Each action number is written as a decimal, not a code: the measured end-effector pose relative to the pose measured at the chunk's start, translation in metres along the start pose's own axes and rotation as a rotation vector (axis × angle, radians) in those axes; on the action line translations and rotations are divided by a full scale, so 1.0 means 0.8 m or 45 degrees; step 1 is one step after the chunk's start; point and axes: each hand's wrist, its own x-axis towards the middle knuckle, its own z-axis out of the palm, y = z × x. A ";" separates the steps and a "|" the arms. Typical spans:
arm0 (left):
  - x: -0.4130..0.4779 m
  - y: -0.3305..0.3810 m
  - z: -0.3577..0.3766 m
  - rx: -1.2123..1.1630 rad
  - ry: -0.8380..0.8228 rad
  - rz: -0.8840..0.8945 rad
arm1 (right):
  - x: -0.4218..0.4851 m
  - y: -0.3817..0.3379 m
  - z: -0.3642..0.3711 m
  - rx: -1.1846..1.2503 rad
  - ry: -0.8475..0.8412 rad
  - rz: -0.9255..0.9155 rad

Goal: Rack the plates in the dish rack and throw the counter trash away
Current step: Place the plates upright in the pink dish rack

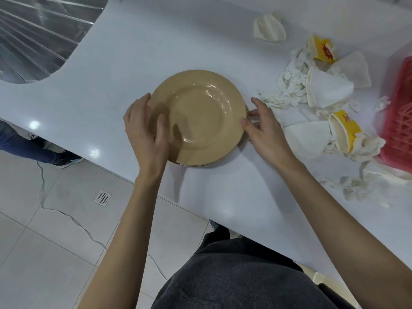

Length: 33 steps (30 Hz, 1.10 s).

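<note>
A tan plate (200, 114) lies flat on the white counter (124, 70), apparently the top of a small stack, as a dark rim shows under its near edge. My left hand (145, 128) grips the plate's left rim, thumb on top. My right hand (263, 128) touches the right rim with its fingertips, fingers loosely bent. To the right lies the trash: crushed paper cups (327, 88), two with yellow print (346, 130), and torn tissue (289, 85). The red dish rack (399, 121) stands at the right edge, partly cut off.
A steel sink drainboard (38, 34) fills the far left corner. A crumpled white cup (268, 27) lies apart at the back. More tissue scraps (354, 188) lie near the counter's front right. Another person's leg and shoe (64, 159) stand on the tiled floor at left.
</note>
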 end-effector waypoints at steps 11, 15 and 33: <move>-0.100 0.097 0.088 -0.090 -0.519 0.400 | -0.102 0.046 -0.092 0.023 0.222 -0.203; -0.130 0.135 0.133 -0.148 -0.660 0.473 | -0.144 0.067 -0.153 0.092 0.381 -0.204; -0.177 0.358 0.386 -0.334 -1.167 0.582 | -0.207 0.202 -0.480 -0.002 0.838 -0.115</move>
